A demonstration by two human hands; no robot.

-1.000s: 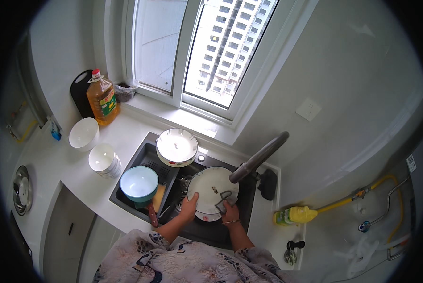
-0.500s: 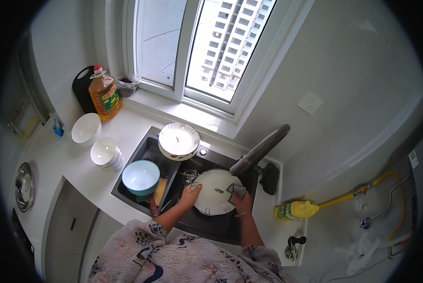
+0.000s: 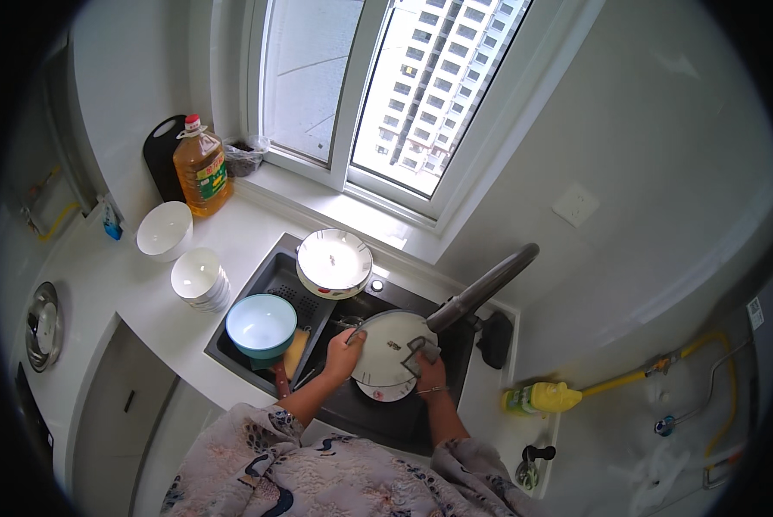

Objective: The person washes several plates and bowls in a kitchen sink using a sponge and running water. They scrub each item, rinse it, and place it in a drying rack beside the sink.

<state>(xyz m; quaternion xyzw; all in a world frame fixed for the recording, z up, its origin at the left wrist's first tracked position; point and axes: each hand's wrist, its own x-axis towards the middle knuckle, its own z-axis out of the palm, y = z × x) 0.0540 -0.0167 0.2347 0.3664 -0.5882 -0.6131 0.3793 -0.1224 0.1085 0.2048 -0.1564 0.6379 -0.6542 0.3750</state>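
Note:
Over the dark sink basin point(image 3: 386, 426) I hold a white plate point(image 3: 384, 340) with a small dark motif at its middle. My left hand point(image 3: 344, 353) is closed on the plate's left rim. Pressed to the plate's right side is a grey cloth point(image 3: 422, 351), held in my right hand point(image 3: 431, 372). A patterned strip with a reddish flower shows along the plate's near edge; whether it belongs to a second dish I cannot tell. Above the right of the plate arches the dark grey faucet point(image 3: 483, 289).
Stacked white dishes point(image 3: 335, 258) and a light-blue bowl point(image 3: 261, 326) rest on the sink's left section, beside a red-handled tool point(image 3: 282, 379). White bowls point(image 3: 199, 276), another white bowl point(image 3: 164, 231) and an oil bottle point(image 3: 204, 177) stand left. A yellow bottle point(image 3: 542, 397) is at right.
The plate has tilted, so its patterned near edge now shows. My right hand has shifted slightly left with the cloth. The whole view has moved a little.

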